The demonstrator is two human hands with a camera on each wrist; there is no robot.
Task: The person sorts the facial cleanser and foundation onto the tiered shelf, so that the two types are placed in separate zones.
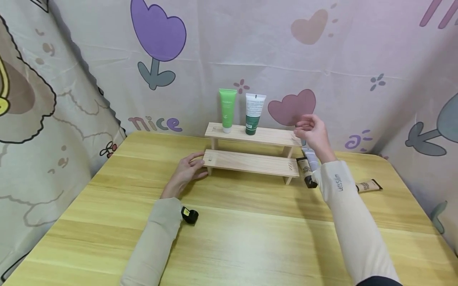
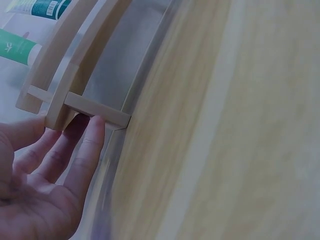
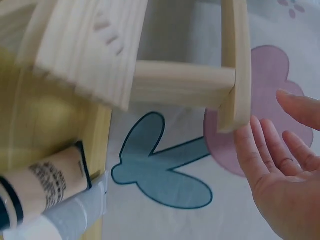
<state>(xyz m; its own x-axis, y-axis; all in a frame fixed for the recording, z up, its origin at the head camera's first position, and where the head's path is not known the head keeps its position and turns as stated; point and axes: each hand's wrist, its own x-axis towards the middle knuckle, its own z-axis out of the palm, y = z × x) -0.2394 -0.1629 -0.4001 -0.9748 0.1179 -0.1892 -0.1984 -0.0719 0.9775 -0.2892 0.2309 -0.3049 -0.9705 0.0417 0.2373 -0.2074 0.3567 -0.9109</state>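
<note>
A two-tier wooden display stand (image 1: 250,162) is at the back of the table. My left hand (image 1: 185,171) holds the left end of its lower step, the thumb on one side of the board and fingers on the other in the left wrist view. My right hand (image 1: 312,133) is at the right end of the upper step (image 1: 272,136); in the right wrist view its fingertips (image 3: 244,131) touch the board's end, thumb apart. A green tube (image 1: 228,109) and a white-and-green tube (image 1: 254,113) stand upright on the upper step.
Right of the stand lie a beige tube with a black cap (image 1: 305,171) and a pale tube (image 1: 311,159). Another beige tube (image 1: 369,186) lies farther right, partly behind the right sleeve. A small black object (image 1: 190,215) is beside the left cuff. Patterned cloth (image 1: 229,39) hangs behind the table.
</note>
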